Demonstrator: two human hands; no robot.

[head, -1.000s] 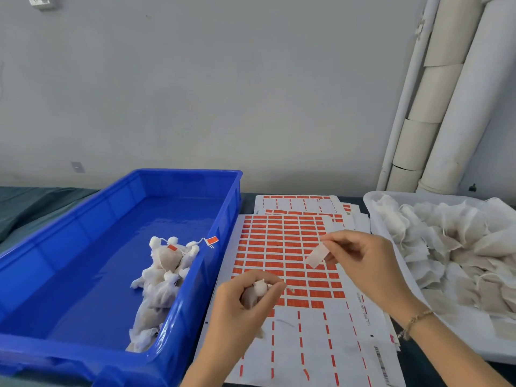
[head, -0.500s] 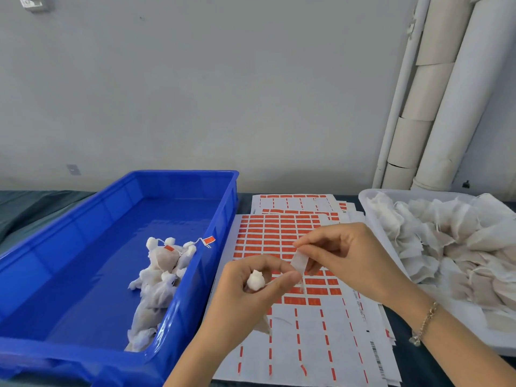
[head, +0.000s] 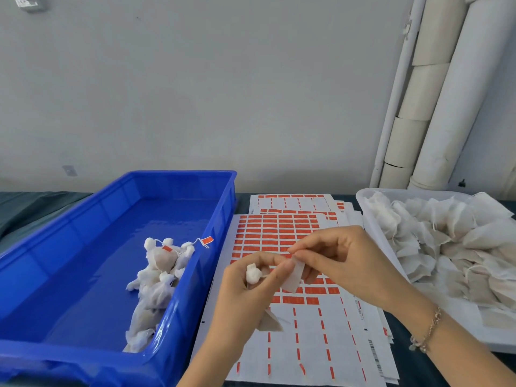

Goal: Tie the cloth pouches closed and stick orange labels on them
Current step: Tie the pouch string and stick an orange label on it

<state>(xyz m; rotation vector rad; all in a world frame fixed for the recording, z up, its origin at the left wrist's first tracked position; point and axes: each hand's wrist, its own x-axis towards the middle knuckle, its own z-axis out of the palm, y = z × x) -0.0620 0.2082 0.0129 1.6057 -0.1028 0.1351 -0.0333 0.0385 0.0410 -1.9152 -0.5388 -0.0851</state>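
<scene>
The right hand [head: 337, 261], pinching a peeled label [head: 293, 279], has come in from over the sheets [head: 307, 344] to touch the left hand [head: 243, 303], which grips a tied pouch [head: 252, 273]. Sticking looks next. Labelled pouches [head: 159, 275] lie in the bin [head: 83, 275] at the desk's [head: 33, 210] left edge. Untied pouches [head: 446, 247] fill the tray [head: 405, 192] at the right edge. Behind stand a grey wall [head: 223, 93] and white pipes [head: 446, 107].
</scene>
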